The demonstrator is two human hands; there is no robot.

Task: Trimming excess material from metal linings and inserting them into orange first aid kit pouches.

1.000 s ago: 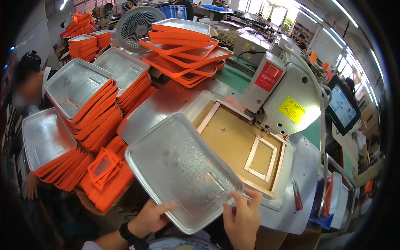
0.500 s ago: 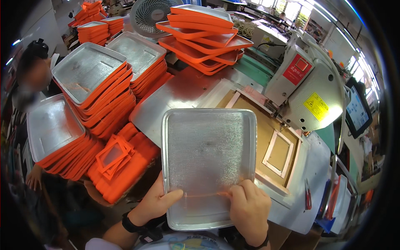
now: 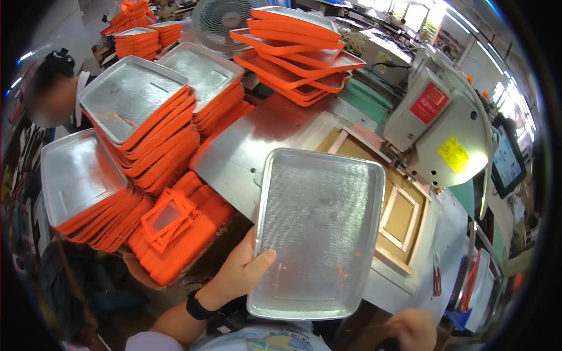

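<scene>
My left hand (image 3: 244, 270) grips the left edge of a shallow silver-lined tray-shaped piece (image 3: 319, 228) with a raised rim, its thumb lying on the foil. The piece tilts slightly to the right in front of me. Small orange bits of thread (image 3: 342, 270) show on its lower part. My right hand (image 3: 413, 329) is off the piece, at the lower right, blurred, with its fingers curled in. Whatever they hold, if anything, I cannot make out.
Stacks of orange silver-lined pieces (image 3: 134, 99) stand at the left and more (image 3: 298, 52) at the back. Orange frames (image 3: 170, 217) lie on an orange bundle. A machine (image 3: 451, 128) stands at the right by a wooden-framed board (image 3: 404, 213); red-handled snips (image 3: 437, 278) lie nearby. A person (image 3: 52, 93) is at the left.
My right hand has let go of the piece and moved down to the right. The orange thread line across the foil is gone. The piece has shifted right and tilted in my left hand.
</scene>
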